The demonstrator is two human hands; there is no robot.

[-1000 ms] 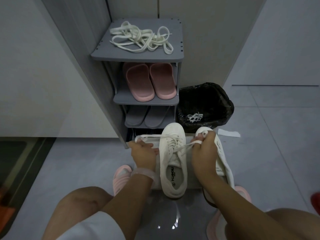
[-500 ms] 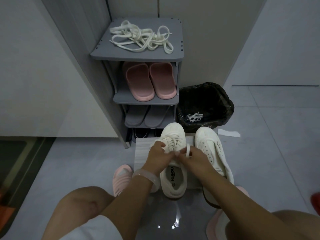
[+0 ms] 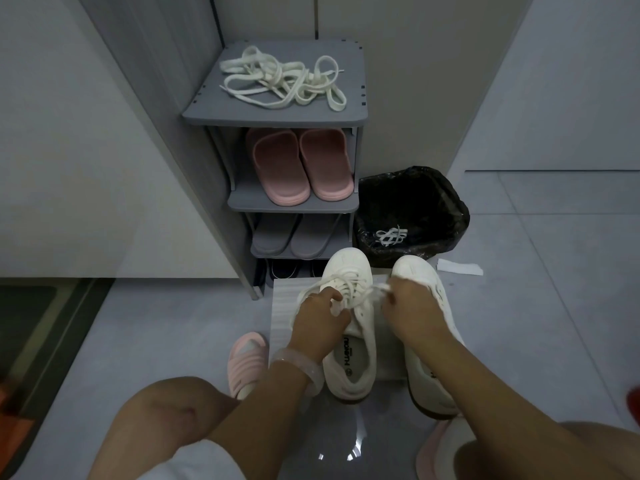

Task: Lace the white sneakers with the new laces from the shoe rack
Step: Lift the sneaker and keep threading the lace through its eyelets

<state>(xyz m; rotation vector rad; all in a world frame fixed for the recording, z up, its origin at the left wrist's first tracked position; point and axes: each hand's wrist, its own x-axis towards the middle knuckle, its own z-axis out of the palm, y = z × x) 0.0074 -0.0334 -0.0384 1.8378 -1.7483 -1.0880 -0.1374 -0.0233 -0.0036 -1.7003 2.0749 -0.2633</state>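
Both hands have parted slightly: left hand [image 3: 320,315] and right hand [image 3: 412,306] each pinch lace [image 3: 349,289] on the left sneaker [image 3: 349,327]. Bin [image 3: 412,188] holds old laces [image 3: 391,235]; new laces [image 3: 282,81] top the rack [image 3: 273,116].

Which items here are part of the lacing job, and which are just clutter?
In the job:
- left sneaker, laced, both hands on its lace
- right sneaker
- loose laces on the shoe rack
- left hand, right hand

Lying about:
- pink slippers
- grey slippers
- black-lined bin with a lace inside
- paper scrap
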